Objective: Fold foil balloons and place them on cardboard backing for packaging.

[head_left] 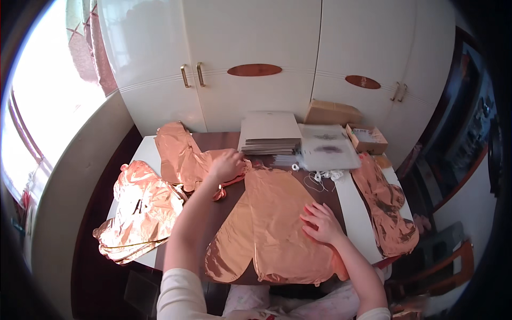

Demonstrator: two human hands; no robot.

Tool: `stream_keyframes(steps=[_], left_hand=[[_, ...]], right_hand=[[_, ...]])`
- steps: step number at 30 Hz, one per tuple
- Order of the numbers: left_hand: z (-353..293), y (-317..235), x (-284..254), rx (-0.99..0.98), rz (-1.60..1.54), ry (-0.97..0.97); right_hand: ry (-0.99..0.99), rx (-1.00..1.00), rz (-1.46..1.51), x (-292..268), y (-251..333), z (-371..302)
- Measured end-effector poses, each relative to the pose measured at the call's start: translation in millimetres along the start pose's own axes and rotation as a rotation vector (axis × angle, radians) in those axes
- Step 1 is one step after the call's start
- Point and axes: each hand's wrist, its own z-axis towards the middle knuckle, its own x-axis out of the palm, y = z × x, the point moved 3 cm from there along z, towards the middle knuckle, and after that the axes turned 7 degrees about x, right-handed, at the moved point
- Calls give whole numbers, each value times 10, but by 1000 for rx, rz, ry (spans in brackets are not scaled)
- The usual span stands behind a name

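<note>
A large flat rose-gold foil balloon [282, 224] lies across the middle of the table in front of me, with a second foil layer showing at its left side. On its right part rests my right hand [322, 224], open, fingers spread flat against the foil. My left hand [228, 165] reaches to the far left of it, fingers bent and closed at the edge of another foil balloon [178, 154]; its fingertips are partly hidden. A small crumpled foil piece [219, 193] lies below that wrist.
Shiny foil balloons [141, 208] are heaped at the left, and more [386, 208] lie at the right edge. Behind stand a stack of grey cards [270, 130], clear plastic bags [328, 146], an open cardboard box [368, 138] and white string coils [332, 175]. White cabinets [256, 37] border the table's back.
</note>
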Motion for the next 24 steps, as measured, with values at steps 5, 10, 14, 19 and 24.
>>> stream_keyframes(steps=[5, 10, 14, 19, 24], left_hand=[[-757, 230, -805, -199, 249, 335], [-1332, 490, -1094, -425, 241, 521], [-1459, 634, -824, -290, 129, 413], [-1340, 494, -807, -303, 156, 402], [-1390, 634, -753, -284, 63, 388]], right_hand=[[-69, 21, 137, 76, -66, 10], [-70, 77, 222, 52, -108, 0], [25, 162, -45, -58, -45, 161], [298, 248, -70, 79, 6, 461], [267, 87, -112, 239, 79, 452]])
